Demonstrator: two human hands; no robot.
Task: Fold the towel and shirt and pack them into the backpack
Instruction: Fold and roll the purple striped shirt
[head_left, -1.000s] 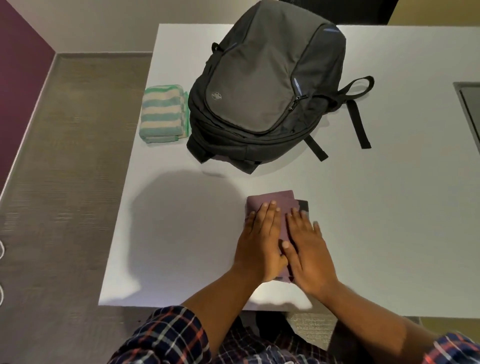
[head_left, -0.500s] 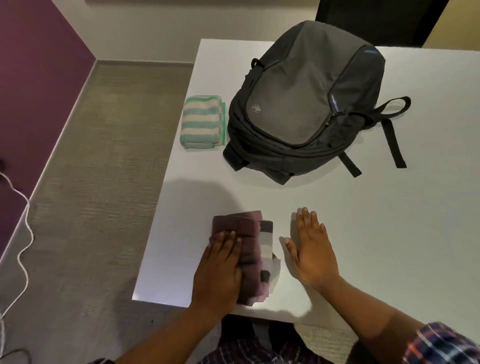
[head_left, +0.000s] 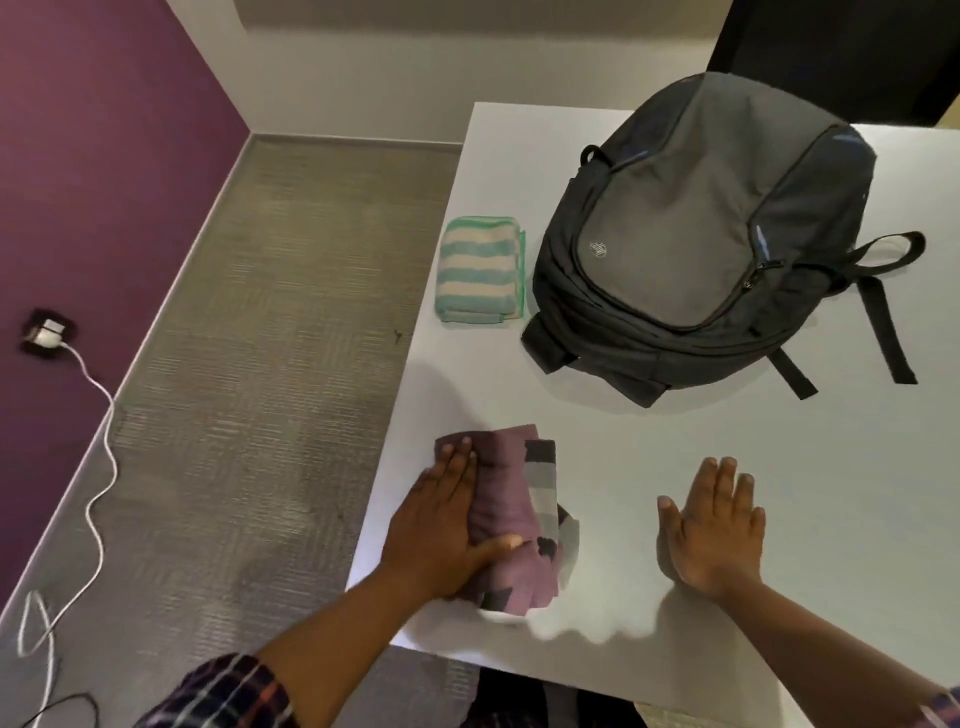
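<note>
A broad band of the white tabletop (head_left: 649, 457) lies bare between the folded maroon shirt with grey stripes (head_left: 511, 512) at the near edge and the dark grey fabric backpack (head_left: 691, 244) lying flat at the far side. The black webbing straps (head_left: 883, 322) trail over the surface to the backpack's right. A folded green-and-cream striped towel (head_left: 480, 270) sits just left of the backpack, with only a narrow gap between them. More bare table separates the shirt from the flat right hand (head_left: 714, 530).

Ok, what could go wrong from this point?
The folded shirt lies close to the near edge of the table, pressed by the left hand alone, so it could slide off or spring open. The backpack looks zipped shut, so it likely needs opening before the shirt and striped towel go in.
</note>
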